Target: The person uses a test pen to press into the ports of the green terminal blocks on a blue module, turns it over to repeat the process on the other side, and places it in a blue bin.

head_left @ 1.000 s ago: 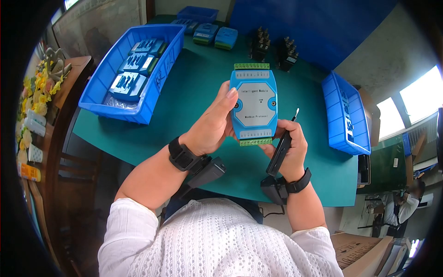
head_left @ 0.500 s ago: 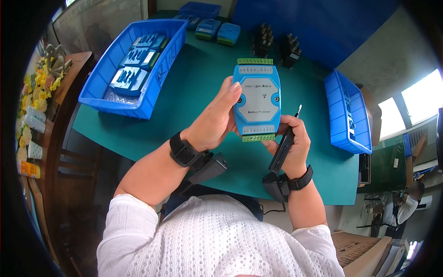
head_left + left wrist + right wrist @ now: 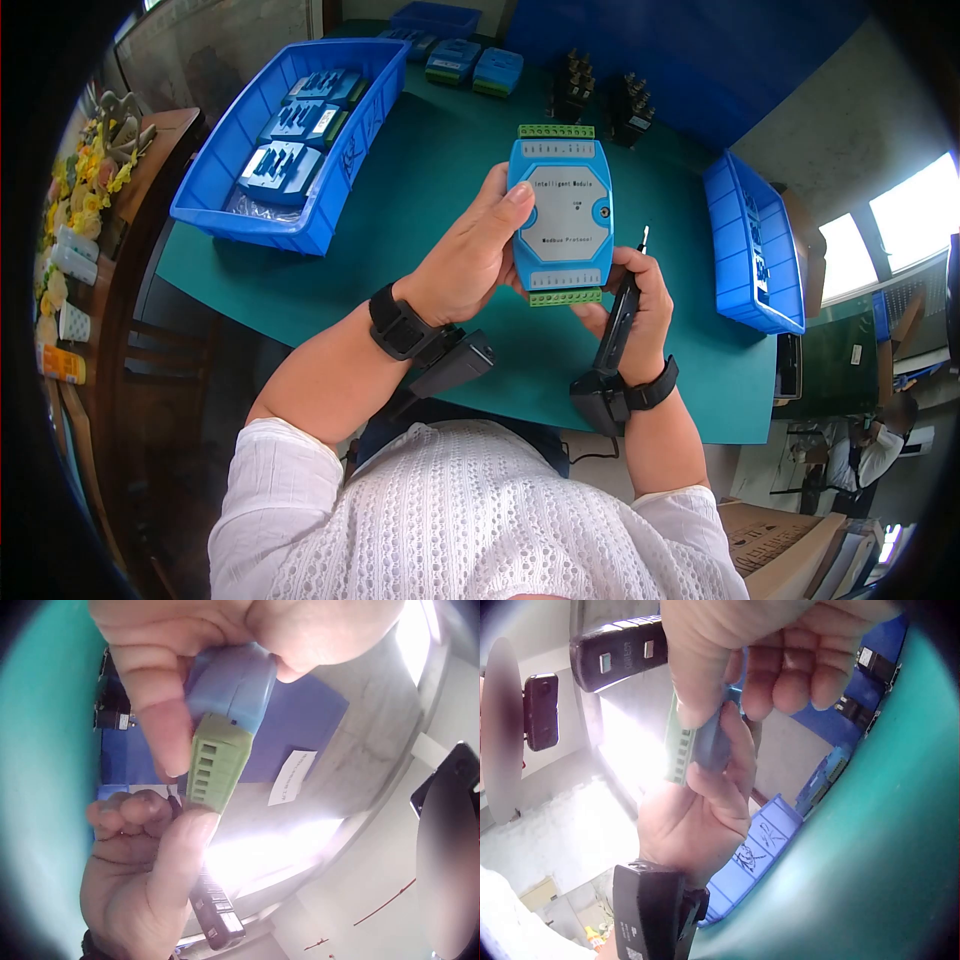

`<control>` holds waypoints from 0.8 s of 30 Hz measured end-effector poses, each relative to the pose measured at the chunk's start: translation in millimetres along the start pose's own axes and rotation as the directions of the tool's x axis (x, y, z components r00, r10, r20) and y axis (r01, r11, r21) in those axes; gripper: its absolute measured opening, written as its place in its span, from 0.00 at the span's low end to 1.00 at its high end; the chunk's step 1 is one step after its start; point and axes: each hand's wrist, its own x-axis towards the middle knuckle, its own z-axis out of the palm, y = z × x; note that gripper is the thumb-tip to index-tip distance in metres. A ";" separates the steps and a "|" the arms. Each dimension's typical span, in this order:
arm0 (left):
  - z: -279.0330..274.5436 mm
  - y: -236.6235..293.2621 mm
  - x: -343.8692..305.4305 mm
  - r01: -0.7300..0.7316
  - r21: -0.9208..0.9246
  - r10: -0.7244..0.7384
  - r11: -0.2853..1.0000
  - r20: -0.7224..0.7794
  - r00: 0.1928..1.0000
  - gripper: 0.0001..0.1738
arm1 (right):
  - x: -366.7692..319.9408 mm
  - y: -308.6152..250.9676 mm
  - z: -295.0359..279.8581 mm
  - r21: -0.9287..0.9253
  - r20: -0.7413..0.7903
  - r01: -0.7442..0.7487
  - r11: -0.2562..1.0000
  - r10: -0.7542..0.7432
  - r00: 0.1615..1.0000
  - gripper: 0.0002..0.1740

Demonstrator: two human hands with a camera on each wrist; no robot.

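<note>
I see my left hand (image 3: pixel 470 262) gripping the blue module (image 3: pixel 562 205) by its left side, thumb pressed on its face, holding it upright above the green worktop (image 3: pixel 420 190). My right hand (image 3: pixel 635 310) has its fingers curled round a black screwdriver (image 3: pixel 618 318), tip pointing up beside the module's lower right corner, while its fingertips touch the bottom green terminal strip (image 3: pixel 565 297). In the left wrist view my own fingers hide most of the module. To the left is a blue bin (image 3: pixel 340 160) holding more modules, to the right a second bin (image 3: pixel 725 240). Black relays (image 3: pixel 570 92) stand at the far edge.
</note>
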 end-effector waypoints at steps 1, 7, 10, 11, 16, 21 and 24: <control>-0.9 -0.8 0.3 -0.003 0.004 0.003 1.000 0.001 1.000 0.26 | 1.0 -2.9 -1.2 -0.012 0.005 -0.001 1.000 0.001 1.000 0.30; -0.7 0.5 -0.2 -0.010 0.018 0.010 1.000 0.011 1.000 0.27 | 0.7 -1.1 -1.7 -0.008 -0.002 -0.015 1.000 0.015 1.000 0.31; -0.1 1.4 0.0 -0.017 0.029 0.016 0.999 0.011 1.000 0.27 | -0.3 0.8 -0.9 0.029 -0.007 -0.031 0.999 0.032 0.999 0.31; 0.0 1.4 0.1 -0.020 0.033 0.020 0.999 0.007 1.000 0.27 | -0.4 1.0 -0.7 0.044 -0.008 -0.036 0.998 0.037 0.999 0.31; -1.8 2.1 -0.1 -0.039 0.064 0.039 0.997 0.007 0.999 0.28 | 1.2 -1.5 -0.8 0.008 -0.007 -0.017 1.000 0.017 1.000 0.31; -3.3 1.8 0.6 -0.026 0.082 0.026 0.996 -0.001 1.000 0.28 | 1.0 0.0 -0.8 0.012 -0.002 -0.021 1.000 0.021 1.000 0.31; -3.0 1.8 0.3 -0.014 0.070 0.015 0.997 -0.013 1.000 0.27 | 0.7 -0.2 -0.5 0.018 0.000 -0.033 0.999 0.033 0.999 0.31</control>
